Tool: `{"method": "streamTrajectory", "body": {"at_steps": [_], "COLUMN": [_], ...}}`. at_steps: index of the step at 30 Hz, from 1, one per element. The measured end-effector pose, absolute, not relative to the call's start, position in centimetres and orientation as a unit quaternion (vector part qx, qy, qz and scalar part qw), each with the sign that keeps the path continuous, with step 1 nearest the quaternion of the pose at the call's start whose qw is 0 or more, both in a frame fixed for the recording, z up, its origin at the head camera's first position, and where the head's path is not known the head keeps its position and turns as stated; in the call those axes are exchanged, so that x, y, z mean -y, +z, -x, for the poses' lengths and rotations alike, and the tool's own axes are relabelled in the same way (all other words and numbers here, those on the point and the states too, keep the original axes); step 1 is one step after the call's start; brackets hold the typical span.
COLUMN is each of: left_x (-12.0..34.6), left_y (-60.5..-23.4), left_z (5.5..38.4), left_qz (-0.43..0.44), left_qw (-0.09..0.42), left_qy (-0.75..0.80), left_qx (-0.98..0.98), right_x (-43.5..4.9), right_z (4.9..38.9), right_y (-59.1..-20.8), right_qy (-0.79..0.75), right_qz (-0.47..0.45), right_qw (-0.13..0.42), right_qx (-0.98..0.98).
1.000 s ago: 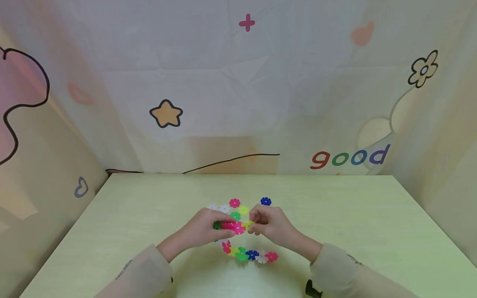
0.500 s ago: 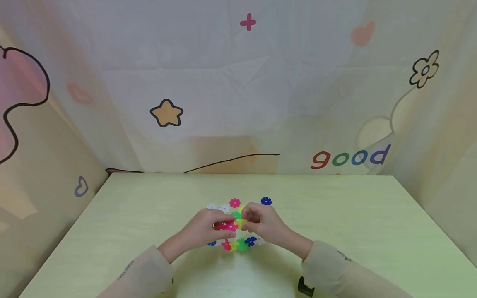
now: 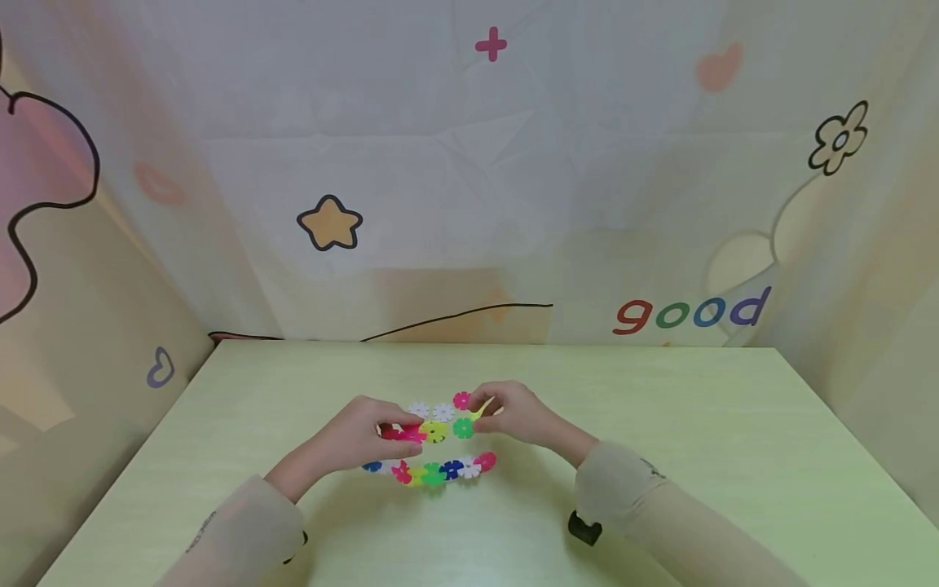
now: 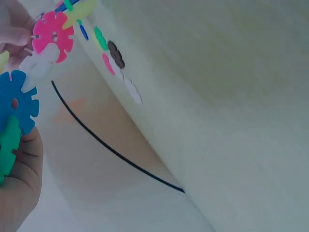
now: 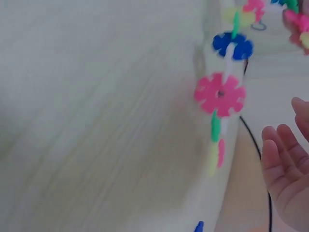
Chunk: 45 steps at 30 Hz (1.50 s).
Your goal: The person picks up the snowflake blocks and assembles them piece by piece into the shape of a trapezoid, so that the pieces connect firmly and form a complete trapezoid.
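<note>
My left hand (image 3: 348, 436) grips a chain of interlocking plastic snowflake discs, fingers and thumb around its pink part. A yellow disc (image 3: 434, 432) sticks out at the end just past my fingertips. The rest of the chain hangs below and curves right through a green disc (image 3: 434, 474) and a blue disc (image 3: 451, 470) to a pink end disc (image 5: 207, 93). Close to my left palm are a larger blue disc (image 4: 28, 104) and a green one (image 4: 7, 150). My right hand (image 3: 513, 413) holds nothing, thumb and fingers parted over a loose yellow disc (image 3: 478, 413).
Loose discs lie on the pale table (image 3: 660, 456) behind the chain: white discs (image 3: 443, 412), a pink disc (image 3: 460, 400) and a green disc (image 3: 463, 428). A printed cloth (image 3: 469, 179) encloses the table at the back and sides.
The right hand brought a yellow disc against the chain, then let it go and drew apart towards the loose discs. The left hand moved left with the chain, the yellow disc now on it.
</note>
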State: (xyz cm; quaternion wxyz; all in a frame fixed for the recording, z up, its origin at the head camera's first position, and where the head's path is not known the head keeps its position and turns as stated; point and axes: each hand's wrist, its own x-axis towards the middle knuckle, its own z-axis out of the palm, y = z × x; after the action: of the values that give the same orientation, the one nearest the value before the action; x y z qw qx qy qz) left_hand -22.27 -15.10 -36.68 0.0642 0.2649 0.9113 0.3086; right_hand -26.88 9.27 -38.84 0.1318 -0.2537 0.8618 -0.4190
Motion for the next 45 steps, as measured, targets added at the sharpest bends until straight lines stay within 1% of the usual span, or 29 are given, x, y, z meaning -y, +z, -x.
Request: {"method": "streamTrajectory", "body": {"at_steps": [10, 17, 23, 38, 45], "left_x": [16.4, 16.5, 16.5, 16.4, 16.2], "left_y": [-36.0, -36.2, -36.2, -36.2, -36.3], "left_z": [22.3, 22.3, 22.3, 22.2, 22.2], "left_qz": [-0.257, -0.263, -0.262, -0.263, -0.266], "left_qw": [0.074, 0.072, 0.075, 0.080, 0.076], "left_qy": [0.294, 0.298, 0.301, 0.304, 0.296], "left_qx": [-0.918, -0.915, -0.914, -0.912, -0.914], "right_x": [-7.7, -6.8, -6.4, -6.6, -7.4], "right_z": [29.5, 29.8, 29.9, 30.0, 29.9], "right_y": [-41.9, -42.4, -42.4, -42.8, -42.4], "right_qy": [-0.343, -0.297, -0.253, -0.258, -0.300], "right_qz": [0.241, 0.232, 0.244, 0.230, 0.221], "right_qw": [0.147, 0.151, 0.142, 0.148, 0.161], "right_qx": [-0.896, -0.914, -0.925, -0.927, -0.914]}}
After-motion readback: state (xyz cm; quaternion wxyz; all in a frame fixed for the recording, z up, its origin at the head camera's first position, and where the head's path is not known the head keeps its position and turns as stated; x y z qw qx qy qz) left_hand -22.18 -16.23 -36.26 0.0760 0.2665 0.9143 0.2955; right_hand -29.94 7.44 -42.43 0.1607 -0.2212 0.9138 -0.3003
